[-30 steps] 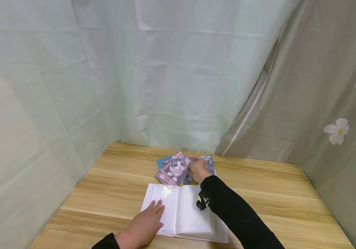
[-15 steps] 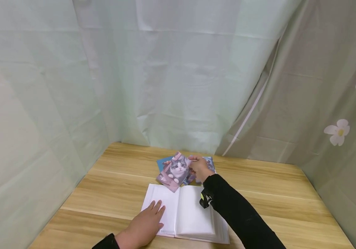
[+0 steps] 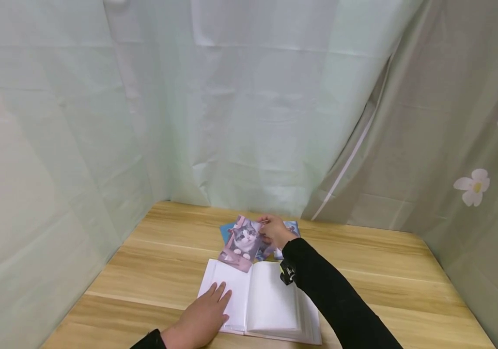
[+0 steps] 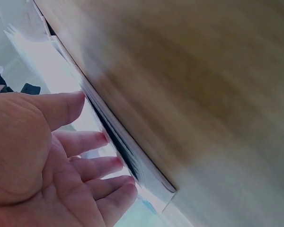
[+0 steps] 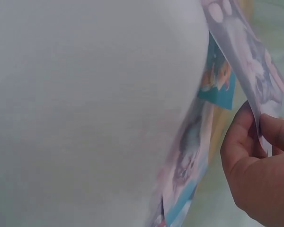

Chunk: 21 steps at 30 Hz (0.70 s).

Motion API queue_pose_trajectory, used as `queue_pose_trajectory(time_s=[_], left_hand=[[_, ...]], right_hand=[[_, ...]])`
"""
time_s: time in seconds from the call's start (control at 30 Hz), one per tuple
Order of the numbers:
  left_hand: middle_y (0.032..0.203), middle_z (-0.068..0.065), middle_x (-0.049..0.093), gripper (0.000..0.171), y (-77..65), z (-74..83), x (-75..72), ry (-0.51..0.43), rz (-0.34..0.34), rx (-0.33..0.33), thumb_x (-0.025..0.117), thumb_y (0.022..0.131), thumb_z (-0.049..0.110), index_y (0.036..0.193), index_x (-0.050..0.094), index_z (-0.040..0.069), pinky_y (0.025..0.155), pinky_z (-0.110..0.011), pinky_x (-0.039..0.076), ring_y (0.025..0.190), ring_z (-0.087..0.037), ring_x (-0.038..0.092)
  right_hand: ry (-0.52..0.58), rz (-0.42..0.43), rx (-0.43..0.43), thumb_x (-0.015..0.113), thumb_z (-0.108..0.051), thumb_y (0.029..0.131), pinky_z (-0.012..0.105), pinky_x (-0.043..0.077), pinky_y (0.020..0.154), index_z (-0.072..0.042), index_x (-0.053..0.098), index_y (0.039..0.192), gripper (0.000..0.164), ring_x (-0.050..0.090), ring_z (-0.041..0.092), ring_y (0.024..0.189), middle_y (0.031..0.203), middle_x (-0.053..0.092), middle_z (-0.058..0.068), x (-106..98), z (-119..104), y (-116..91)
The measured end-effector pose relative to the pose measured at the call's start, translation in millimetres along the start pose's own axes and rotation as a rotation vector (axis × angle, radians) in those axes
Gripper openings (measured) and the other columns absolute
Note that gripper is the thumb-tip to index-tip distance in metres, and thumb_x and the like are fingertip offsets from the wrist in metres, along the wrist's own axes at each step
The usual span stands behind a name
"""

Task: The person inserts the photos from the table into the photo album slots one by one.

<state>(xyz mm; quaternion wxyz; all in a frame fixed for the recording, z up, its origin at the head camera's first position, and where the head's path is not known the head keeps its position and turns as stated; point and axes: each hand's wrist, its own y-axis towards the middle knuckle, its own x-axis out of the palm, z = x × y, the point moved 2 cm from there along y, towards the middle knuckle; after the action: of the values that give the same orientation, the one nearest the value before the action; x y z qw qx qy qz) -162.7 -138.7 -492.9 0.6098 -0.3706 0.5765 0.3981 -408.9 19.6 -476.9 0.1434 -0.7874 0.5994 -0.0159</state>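
An open photo album with blank white pages and clear sleeves lies on the table. My left hand rests on its left page, fingers spread. In the left wrist view, the left fingertips are at the album's pages. My right hand pinches a photo of a grey-and-white cat by its edge, thumb against fingers. The photo is tilted, and its lower end overlaps the top of the left page. In the right wrist view, the cat photo bends slightly from the pinch.
Several other photos lie behind the album: a blue one at the left, and another partly hidden by the right hand. The wooden table ends at pale curtains behind and on both sides.
The cat photo has turned more upright and its lower end has come down over the album's left page. The right hand has shifted slightly left; the left hand has stayed put.
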Motion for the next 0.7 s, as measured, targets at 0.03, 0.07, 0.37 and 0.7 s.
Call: queue_pose_trajectory(time_s=[0.03, 0.07, 0.37, 0.7], left_hand=[[0.139, -0.024, 0.056, 0.05, 0.0, 0.2, -0.7, -0.004, -0.003, -0.003, 0.065, 0.095, 0.029, 0.133, 0.061, -0.004, 0.108, -0.047, 0.042, 0.131, -0.041, 0.051], [0.139, -0.024, 0.056, 0.05, 0.0, 0.2, -1.0, -0.01, -0.007, -0.007, 0.065, 0.095, 0.029, 0.133, 0.061, -0.004, 0.108, -0.047, 0.042, 0.131, -0.041, 0.051], [0.139, -0.024, 0.056, 0.05, -0.7, 0.7, -1.5, -0.022, -0.017, -0.015, 0.065, 0.095, 0.028, 0.133, 0.061, -0.004, 0.108, -0.047, 0.043, 0.131, -0.041, 0.05], [0.143, -0.026, 0.052, 0.052, 2.0, -0.3, 1.1, -0.093, -0.05, -0.051, 0.064, 0.096, 0.028, 0.136, 0.058, -0.004, 0.109, -0.051, 0.041, 0.134, -0.044, 0.047]], right_hand=[[-0.015, -0.005, -0.005, 0.056, 0.019, 0.087, 0.042, 0.05, 0.074, 0.001, 0.064, 0.114, 0.033, 0.052, 0.017, 0.074, 0.099, 0.055, 0.009, 1, -2, 0], [-0.026, -0.009, -0.01, 0.056, 0.018, 0.087, 0.042, 0.05, 0.074, 0.001, 0.064, 0.113, 0.032, 0.052, 0.017, 0.074, 0.1, 0.055, 0.009, 2, -3, 0], [-0.072, -0.03, -0.01, 0.058, 0.019, 0.086, 0.049, 0.053, 0.082, 0.001, 0.064, 0.112, 0.032, 0.054, 0.017, 0.075, 0.108, 0.057, 0.011, 2, -8, 2], [-0.186, -0.092, -0.102, 0.056, 0.02, 0.084, 0.048, 0.056, 0.078, 0.004, 0.063, 0.112, 0.033, 0.054, 0.018, 0.075, 0.105, 0.06, 0.014, 2, -19, 5]])
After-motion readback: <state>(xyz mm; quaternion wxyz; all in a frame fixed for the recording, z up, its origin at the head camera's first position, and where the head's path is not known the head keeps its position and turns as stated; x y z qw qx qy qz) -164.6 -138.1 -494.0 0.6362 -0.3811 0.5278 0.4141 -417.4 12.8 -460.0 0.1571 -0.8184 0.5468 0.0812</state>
